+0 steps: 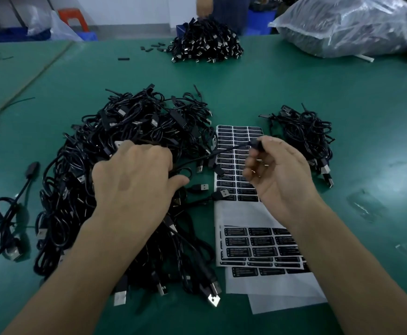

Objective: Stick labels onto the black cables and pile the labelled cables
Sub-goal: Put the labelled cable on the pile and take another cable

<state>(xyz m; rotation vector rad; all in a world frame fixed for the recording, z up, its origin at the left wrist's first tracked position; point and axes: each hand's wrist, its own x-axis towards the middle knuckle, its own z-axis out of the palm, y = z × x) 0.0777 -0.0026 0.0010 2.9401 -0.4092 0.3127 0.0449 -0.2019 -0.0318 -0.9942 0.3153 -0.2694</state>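
In the head view, the left hand lies on the large heap of black cables at the left of the green table, its fingers curled down into the tangle; whether they grip anything cannot be told. The right hand pinches the thick end of one black cable between thumb and fingertips, above the label sheet, and the cable runs back towards the left hand. A smaller pile of cables lies just right of the sheet.
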